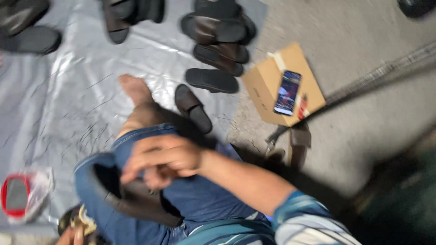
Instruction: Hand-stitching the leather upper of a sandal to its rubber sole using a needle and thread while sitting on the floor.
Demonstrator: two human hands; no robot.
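A dark sandal (131, 199) lies across my lap on my blue trousers, sole side up. My right hand (161, 159) rests on its upper edge with the fingers curled over it; the view is blurred by motion. My left hand (70, 235) shows only at the bottom edge, closed around a small dark round object (79, 220) with a pale piece on it. My bare foot (134, 90) stretches out over the grey plastic sheet (68, 90).
Several dark sandals (218, 41) lie on the sheet ahead, one (193, 108) next to my foot. A cardboard box (284, 86) with a phone (287, 93) on it sits on the concrete to the right. A red-rimmed thing in a plastic bag (20, 195) lies at the left.
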